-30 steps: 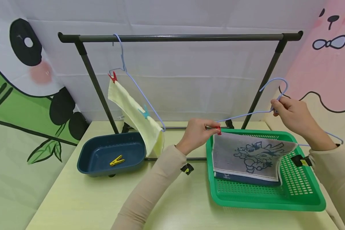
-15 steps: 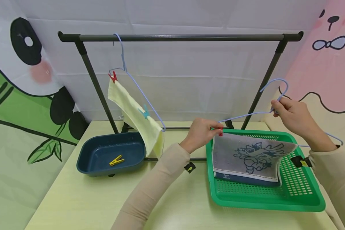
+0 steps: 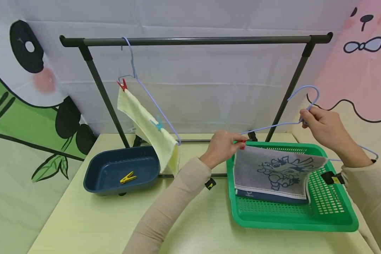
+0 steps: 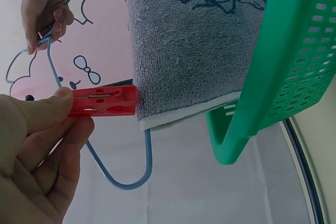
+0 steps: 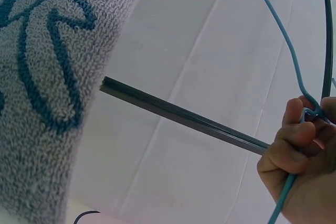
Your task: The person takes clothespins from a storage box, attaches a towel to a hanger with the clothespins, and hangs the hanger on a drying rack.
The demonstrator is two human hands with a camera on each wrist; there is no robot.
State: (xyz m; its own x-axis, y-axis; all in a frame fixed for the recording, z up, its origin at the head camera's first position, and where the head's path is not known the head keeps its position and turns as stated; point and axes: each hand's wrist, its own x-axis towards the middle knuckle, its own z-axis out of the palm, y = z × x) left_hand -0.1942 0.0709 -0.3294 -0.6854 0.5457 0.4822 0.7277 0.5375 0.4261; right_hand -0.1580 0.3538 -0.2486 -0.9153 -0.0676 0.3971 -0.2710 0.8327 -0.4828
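Between thumb and fingertips, my left hand (image 3: pixel 220 148) pinches a red clothespin (image 4: pixel 105 102). Its tip meets the corner of a grey towel (image 3: pixel 251 169) with a dark blue cartoon drawing, next to the end of a blue hanger (image 4: pixel 149 156). Whether the jaws bite the cloth is hard to tell. My right hand (image 3: pixel 325 130) grips this hanger just below its hook and holds it tilted over the green basket (image 3: pixel 292 225). The towel hangs from the hanger, its lower part over the basket. Dark blue cloth (image 3: pixel 266 197) shows under its bottom edge.
A black rack (image 3: pixel 209 41) stands behind the table. From its left side hangs another blue hanger with a pale yellow towel (image 3: pixel 139 116), clipped by red (image 3: pixel 123 85) and light blue (image 3: pixel 157 123) clothespins. Below, a navy basin (image 3: pixel 114 189) contains a yellow clothespin (image 3: pixel 128 177).
My left hand has shifted slightly to the right with the red clothespin at the towel's corner. The right hand and hanger stay nearly still.
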